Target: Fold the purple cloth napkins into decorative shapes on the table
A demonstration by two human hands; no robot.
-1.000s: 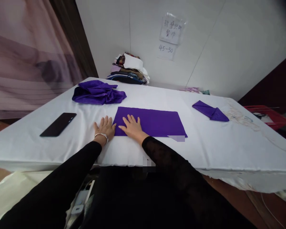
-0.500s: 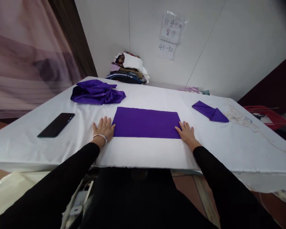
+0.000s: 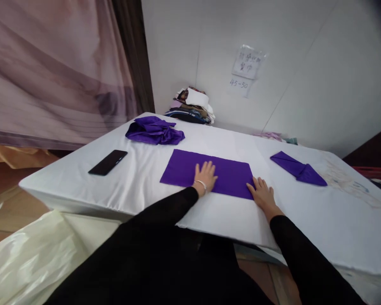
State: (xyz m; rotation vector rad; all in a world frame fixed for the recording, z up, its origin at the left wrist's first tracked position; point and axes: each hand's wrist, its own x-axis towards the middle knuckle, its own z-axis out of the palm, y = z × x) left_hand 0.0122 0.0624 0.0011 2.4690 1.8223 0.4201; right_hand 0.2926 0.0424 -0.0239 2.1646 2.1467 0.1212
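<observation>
A flat purple cloth [image 3: 231, 173], folded into a neat rectangle, lies on the white-covered table [image 3: 216, 212] in front of me. My left hand [image 3: 206, 176], with a bracelet at the wrist, rests palm down on the middle of the cloth, fingers spread. At the cloth's right edge lies my right hand [image 3: 263, 194], also flat with its fingers apart, the thumb side touching the edge. Neither hand grips anything. Part of the cloth is hidden under the left hand.
Crumpled purple cloth [image 3: 155, 131] lies at the back left, near a black phone [image 3: 108, 162]. To the right is a folded purple piece with a pointed end [image 3: 298, 168]. A pile of clothes [image 3: 192, 106] stands by the wall, below a paper sign [image 3: 248, 62].
My left hand has moved from the cloth's left edge onto its middle. My right hand stays at the right edge. The camera view has turned left and tilted.
</observation>
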